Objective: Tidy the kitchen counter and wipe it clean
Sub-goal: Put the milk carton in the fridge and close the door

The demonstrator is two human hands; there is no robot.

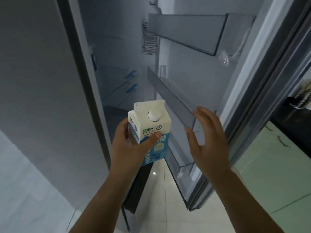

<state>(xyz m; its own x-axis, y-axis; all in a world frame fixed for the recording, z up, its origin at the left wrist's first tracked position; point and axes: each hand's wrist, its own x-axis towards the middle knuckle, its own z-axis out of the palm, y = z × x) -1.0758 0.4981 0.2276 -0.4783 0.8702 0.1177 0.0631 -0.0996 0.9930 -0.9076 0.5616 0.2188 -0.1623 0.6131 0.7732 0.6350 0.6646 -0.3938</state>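
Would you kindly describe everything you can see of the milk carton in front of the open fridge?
The milk carton is a gable-top carton, apparently of coated paperboard, white above and blue below, with green and blue printing. A round white screw cap sits closed on its sloped top, under a folded ridge. It is held in the air, roughly upright and leaning a little, in front of the open fridge. The left hand grips its lower half, thumb across the front. The right hand is open beside it, not touching.
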